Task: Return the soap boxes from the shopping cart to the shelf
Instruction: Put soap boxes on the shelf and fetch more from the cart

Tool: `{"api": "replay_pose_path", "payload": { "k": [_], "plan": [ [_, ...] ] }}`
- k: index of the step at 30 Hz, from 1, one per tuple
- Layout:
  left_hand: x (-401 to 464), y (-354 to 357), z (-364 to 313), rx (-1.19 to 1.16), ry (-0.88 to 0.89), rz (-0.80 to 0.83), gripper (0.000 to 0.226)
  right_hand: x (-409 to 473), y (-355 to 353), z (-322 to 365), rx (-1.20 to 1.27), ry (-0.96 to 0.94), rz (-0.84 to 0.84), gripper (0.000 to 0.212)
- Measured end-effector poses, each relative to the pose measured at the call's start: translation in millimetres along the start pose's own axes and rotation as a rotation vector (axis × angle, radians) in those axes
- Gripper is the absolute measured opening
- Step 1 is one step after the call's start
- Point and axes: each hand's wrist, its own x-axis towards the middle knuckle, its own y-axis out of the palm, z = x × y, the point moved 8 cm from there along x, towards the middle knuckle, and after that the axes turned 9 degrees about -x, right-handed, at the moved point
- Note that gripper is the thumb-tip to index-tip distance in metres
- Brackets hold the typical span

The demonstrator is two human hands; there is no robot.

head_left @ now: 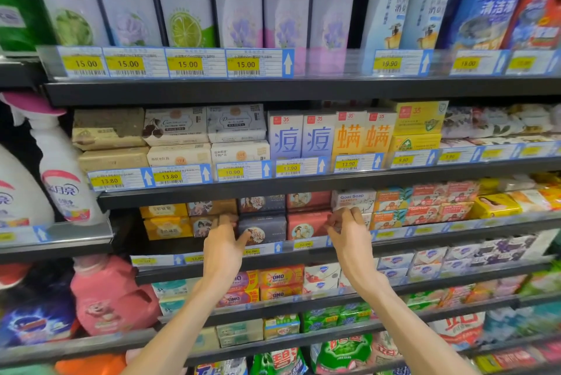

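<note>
On the third shelf [212,248], a dark grey soap box [267,230] and a red soap box [305,227] stand side by side in the front row. My left hand [223,242] reaches in at the grey box's left edge, with its fingers between that box and a brown floral box [200,226] and its thumb on the grey box's front. My right hand [346,230] is at the red box's right edge, its fingers curled and its thumb touching the box. Matching grey and red boxes are stacked above them. The shopping cart is out of view.
Yellow soap boxes [167,227] lie to the left and Goat Soap boxes [353,200] to the right on the same shelf. Price-tag rails run along every shelf front. Spray bottles [66,180] and a pink detergent jug [109,295] fill the left bay.
</note>
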Motion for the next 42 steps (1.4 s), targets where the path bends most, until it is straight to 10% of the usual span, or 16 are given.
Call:
{"api": "replay_pose_path", "payload": {
  "k": [9, 28, 42],
  "plan": [
    [-1, 2, 0, 0.018, 0.009, -0.011, 0.030, -48, 21, 45, -0.227, -0.424, -0.014, 0.025],
    [-14, -6, -3, 0.112, 0.111, -0.011, 0.035, -52, 20, 65, -0.097, -0.487, 0.015, 0.026],
    [-138, -177, 104, 0.472, 0.055, -0.163, 0.051, -124, 93, 261, 0.082, -1.037, 0.276, 0.038]
  ]
}}
